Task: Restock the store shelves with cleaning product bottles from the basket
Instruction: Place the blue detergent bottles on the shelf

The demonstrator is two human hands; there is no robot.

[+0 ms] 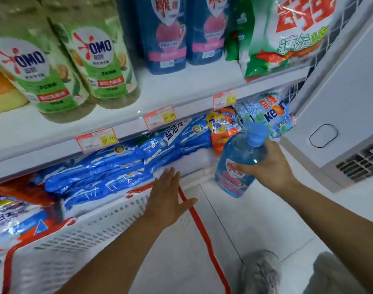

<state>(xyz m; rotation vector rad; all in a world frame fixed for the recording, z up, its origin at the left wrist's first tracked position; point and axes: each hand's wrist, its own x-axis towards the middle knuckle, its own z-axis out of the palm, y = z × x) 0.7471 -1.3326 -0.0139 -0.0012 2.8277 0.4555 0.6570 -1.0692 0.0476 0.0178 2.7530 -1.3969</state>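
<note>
Head view: right hand (pixel 270 166) grips a clear blue plastic bottle (pixel 238 164) right of the white red-rimmed basket (pixel 109 225); left hand (pixel 166 198) spread flat above it.

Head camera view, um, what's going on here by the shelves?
A person is restocking store shelves. Their right hand grips a blue cleaning bottle with a blue cap, held in the air in front of the blue detergent bags. Their left hand is open and flat above the rim of the white basket with red trim. Similar blue bottles stand on the upper shelf, next to green OMO bottles.
</note>
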